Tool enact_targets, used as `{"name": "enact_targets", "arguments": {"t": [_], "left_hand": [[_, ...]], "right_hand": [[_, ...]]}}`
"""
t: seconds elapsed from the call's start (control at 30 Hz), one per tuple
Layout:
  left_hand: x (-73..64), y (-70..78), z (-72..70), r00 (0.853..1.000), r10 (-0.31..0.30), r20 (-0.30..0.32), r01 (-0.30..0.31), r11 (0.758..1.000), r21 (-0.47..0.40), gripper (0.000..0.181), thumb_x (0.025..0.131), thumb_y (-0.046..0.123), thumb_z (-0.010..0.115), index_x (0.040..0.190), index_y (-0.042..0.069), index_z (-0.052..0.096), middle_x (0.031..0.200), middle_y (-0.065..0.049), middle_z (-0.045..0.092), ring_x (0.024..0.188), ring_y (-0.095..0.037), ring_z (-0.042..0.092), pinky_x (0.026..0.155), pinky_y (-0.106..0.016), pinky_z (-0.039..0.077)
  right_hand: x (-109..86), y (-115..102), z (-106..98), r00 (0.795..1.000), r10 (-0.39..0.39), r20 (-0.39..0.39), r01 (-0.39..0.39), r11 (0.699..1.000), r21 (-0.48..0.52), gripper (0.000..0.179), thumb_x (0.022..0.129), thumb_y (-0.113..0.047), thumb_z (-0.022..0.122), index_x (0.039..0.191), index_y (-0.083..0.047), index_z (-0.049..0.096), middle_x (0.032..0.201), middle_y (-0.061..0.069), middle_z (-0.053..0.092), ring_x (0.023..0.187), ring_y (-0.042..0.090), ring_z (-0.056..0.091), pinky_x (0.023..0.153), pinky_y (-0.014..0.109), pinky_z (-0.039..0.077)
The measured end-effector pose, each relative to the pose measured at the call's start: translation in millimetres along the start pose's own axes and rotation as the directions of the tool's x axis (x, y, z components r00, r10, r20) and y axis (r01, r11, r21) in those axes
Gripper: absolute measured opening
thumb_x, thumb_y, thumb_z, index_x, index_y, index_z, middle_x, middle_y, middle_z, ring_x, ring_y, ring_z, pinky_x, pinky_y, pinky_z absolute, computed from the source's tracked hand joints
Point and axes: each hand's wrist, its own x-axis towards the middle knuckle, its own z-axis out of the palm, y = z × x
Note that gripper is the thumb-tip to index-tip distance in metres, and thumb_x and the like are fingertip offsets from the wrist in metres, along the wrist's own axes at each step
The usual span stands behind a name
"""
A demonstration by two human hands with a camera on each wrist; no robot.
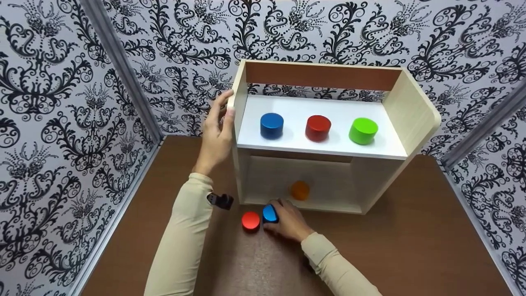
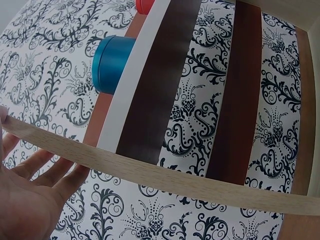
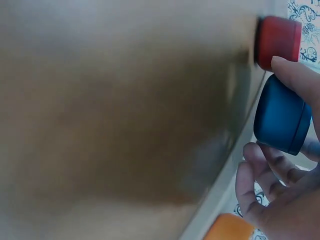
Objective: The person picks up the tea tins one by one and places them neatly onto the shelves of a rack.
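My left hand [image 1: 217, 133] grips the front edge of the left side panel [image 2: 165, 175] of a small pale wooden shelf unit, thumb on one side and fingers on the other. Before the unit's lower front edge, my right hand [image 1: 289, 220] holds a small blue round container [image 3: 282, 115] between thumb and fingers. In the head view a red round container [image 1: 250, 221] stands on the table just left of it. The white upper shelf [image 1: 287, 105] bears a blue container [image 1: 271, 125], a red one [image 1: 318, 127] and a green one [image 1: 363, 130], in a spaced row.
Inside the lower compartment sits an orange round container [image 1: 300, 190], near the front. The brown table [image 1: 411, 246] spreads around the unit. Patterned panels [image 1: 185, 33] rise behind and at both sides, with grey metal posts [image 1: 123, 65] at the corners.
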Motion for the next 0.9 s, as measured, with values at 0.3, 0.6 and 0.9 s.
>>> {"name": "enact_targets", "arguments": {"t": [0.3, 0.6, 0.9], "left_hand": [[-0.1, -1.3, 0.5, 1.0, 0.008, -0.002, -0.008, 1.0, -0.026, 0.04, 0.108, 0.019, 0.046, 0.146, 0.006, 0.049, 0.136, -0.021, 0.057, 0.117, -0.036, 0.059, 0.096, -0.042, 0.051], [0.3, 1.0, 0.8, 1.0, 0.001, 0.004, -0.001, 1.0, -0.003, 0.041, 0.108, 0.02, 0.046, 0.147, 0.007, 0.048, 0.138, -0.018, 0.057, 0.119, -0.026, 0.059, 0.098, -0.041, 0.052], [0.8, -0.8, 0.5, 1.0, 0.001, 0.003, -0.001, 1.0, 0.001, 0.041, 0.108, 0.02, 0.047, 0.147, 0.007, 0.048, 0.139, -0.018, 0.057, 0.119, -0.028, 0.059, 0.097, -0.041, 0.051]], "right_hand": [[38.0, 0.8, -11.5, 0.999, 0.053, -0.003, -0.053, 0.998, 0.046, 0.059, 0.087, -0.027, 0.082, 0.134, -0.002, 0.057, 0.129, 0.026, 0.054, 0.111, 0.042, 0.059, 0.093, 0.056, 0.053], [58.9, 5.3, -7.9, 0.999, 0.042, -0.034, -0.042, 0.999, 0.016, 0.063, 0.086, -0.024, 0.083, 0.135, 0.002, 0.055, 0.126, 0.026, 0.055, 0.115, 0.043, 0.057, 0.096, 0.057, 0.051], [69.6, 11.2, -3.9, 0.993, 0.115, -0.016, -0.115, 0.993, 0.017, 0.072, 0.083, -0.022, 0.082, 0.14, 0.006, 0.049, 0.143, 0.036, 0.044, 0.133, 0.053, 0.04, 0.105, 0.063, 0.042]]}}
